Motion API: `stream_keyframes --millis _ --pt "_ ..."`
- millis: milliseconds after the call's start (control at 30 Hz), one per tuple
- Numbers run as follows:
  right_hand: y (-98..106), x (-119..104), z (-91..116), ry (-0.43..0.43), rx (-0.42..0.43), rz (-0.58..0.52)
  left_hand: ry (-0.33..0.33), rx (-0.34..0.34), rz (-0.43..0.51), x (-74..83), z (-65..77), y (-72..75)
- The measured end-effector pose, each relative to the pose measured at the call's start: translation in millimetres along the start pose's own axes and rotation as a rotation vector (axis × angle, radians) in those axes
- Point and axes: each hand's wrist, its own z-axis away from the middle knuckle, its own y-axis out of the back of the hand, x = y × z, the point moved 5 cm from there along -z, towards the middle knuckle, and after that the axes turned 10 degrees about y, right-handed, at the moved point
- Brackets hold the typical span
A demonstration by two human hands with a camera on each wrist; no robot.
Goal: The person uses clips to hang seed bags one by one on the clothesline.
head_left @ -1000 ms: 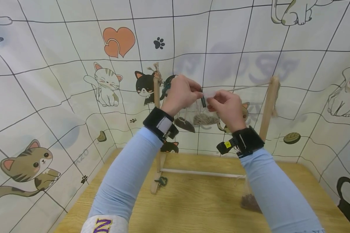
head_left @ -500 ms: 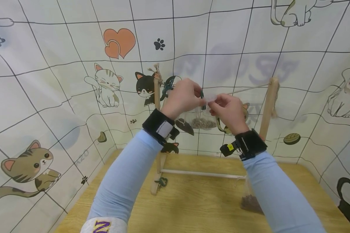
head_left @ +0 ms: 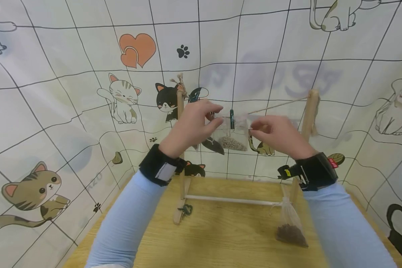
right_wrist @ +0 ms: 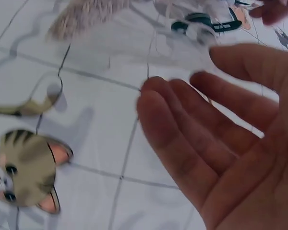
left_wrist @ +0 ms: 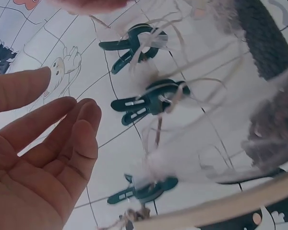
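A sheer drawstring pouch (head_left: 233, 143) with pale pellet-like contents hangs from the rope (head_left: 278, 105) by a dark green clip (head_left: 232, 119). My left hand (head_left: 195, 124) is just left of this clip, its fingers loosely bent and holding nothing. On the pouch's other side is my right hand (head_left: 281, 131), fingers relaxed and apart from it. In the left wrist view, several pouches hang by green clips (left_wrist: 151, 100) beyond my left fingers (left_wrist: 86, 139). The right wrist view has the pale pellets (right_wrist: 89, 17) and a clip (right_wrist: 201, 24) above my bare right fingers (right_wrist: 158, 115).
The rope spans two wooden posts (head_left: 309, 115) joined low down by a crossbar (head_left: 234, 200). Another pouch with dark contents (head_left: 290, 234) sits on the table (head_left: 221, 238) by the right post. A spare green clip (head_left: 186, 209) lies at the left foot. Cat-print cloth (head_left: 254, 44) surrounds everything.
Both hands have let go of the clip and pouch and moved apart, left hand leftward, right hand rightward. The pouch now hangs freely, and the one on the table shows fully.
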Motion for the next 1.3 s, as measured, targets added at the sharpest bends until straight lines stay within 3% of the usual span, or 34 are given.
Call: stream_keyframes --millis 67,167,300,467,800,1100,1300 --pt "4 -1 7 0.045 -0.051 0.043 -0.027 0.015 0.006 -5.4 11.5 0.9" --pt "10 -2 21 0.117 -0.048 0.126 -0.057 0.039 -0.003 -13.3 28.1 -1.7" --pt "13 -1 41 0.176 0.037 0.190 -0.112 0.090 -0.019 -21.5 46.5 -9.8" --pt "5 7 65 0.170 0.148 0.207 -0.143 0.143 -0.029 -32.3 67.2 -23.0" --pt "-37 27 111 0.221 0.444 0.273 -0.094 0.250 -0.039 -58.5 109.6 -51.2" --pt "-80 44 140 0.114 0.458 0.198 -0.005 0.278 -0.012 -81.3 141.6 -86.8" --pt "-102 50 150 0.048 0.445 0.178 0.075 0.257 -0.012 -96.0 156.7 -109.8"
